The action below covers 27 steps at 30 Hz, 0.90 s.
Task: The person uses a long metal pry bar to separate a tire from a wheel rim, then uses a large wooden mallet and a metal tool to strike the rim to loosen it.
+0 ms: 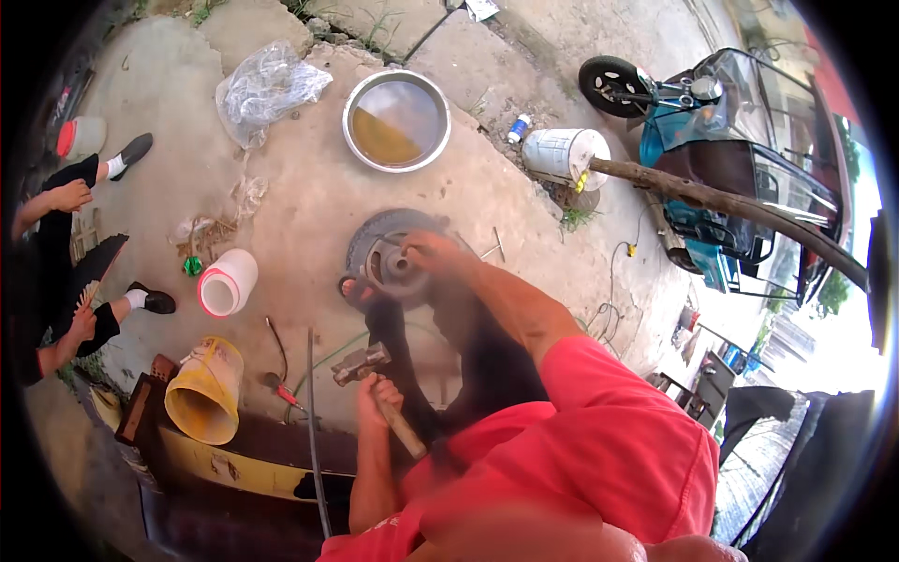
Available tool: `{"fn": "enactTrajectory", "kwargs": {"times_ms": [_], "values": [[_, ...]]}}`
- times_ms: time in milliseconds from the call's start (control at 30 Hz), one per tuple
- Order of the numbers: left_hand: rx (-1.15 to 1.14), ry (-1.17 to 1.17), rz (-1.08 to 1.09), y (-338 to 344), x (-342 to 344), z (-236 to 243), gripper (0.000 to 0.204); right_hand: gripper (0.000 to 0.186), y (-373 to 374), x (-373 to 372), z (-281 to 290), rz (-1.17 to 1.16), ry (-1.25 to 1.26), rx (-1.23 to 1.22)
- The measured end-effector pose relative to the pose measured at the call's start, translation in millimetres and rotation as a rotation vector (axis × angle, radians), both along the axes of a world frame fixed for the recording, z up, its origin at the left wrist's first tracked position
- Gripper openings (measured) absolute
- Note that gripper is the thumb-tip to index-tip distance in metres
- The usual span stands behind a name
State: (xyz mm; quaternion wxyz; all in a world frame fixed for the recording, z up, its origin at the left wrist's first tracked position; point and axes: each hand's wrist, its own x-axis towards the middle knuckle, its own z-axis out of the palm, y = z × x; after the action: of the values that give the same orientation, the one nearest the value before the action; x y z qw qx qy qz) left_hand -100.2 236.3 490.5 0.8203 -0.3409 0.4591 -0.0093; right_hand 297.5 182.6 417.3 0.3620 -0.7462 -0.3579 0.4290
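My left hand (380, 401) is clenched round the wooden handle of the hammer (361, 363), gripping it close behind the head, which hangs apart from the wheel. My right hand (431, 251) is at the middle of the wheel (382, 267), beside the hub; it is blurred, so I cannot tell whether its fingers pinch something or only rest there. The wheel lies on the ground in front of my left hand, and my foot (358, 293) is against its near edge.

For good control, I judge that a foot firm on the rim helps to steady the wheel, and that my right fingers belong well clear of any hammer swing. A grip farther down the handle would give more force, this short one more aim.

Just right of my right hand lies a T-shaped tool (498, 245). Beyond that hand stands a metal basin (396, 170) of murky water; left of my hammer hand lies a screwdriver (283, 391).
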Motion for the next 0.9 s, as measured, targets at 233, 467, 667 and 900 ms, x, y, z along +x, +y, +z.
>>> {"fn": "enactTrajectory", "kwargs": {"times_ms": [233,467,667,900], "values": [[0.019,0.037,0.061,-9.8,-11.7,0.5,0.018,0.021,-5.2,-7.6,5.7,-0.083,0.040,0.005],[0.024,0.185,0.011,-22.6,-4.5,18.3,0.018,0.015,-62.3,-0.3,21.0,0.063,-0.123,-0.031],[0.066,0.281,-0.145,-29.7,9.5,34.8,0.023,0.017,-163.0,13.3,72.0,-0.206,-0.070,0.069],[0.176,0.245,-0.373,-57.5,47.8,46.3,0.024,0.026,-302.1,25.2,72.6,-0.399,-0.133,-0.439]]}}
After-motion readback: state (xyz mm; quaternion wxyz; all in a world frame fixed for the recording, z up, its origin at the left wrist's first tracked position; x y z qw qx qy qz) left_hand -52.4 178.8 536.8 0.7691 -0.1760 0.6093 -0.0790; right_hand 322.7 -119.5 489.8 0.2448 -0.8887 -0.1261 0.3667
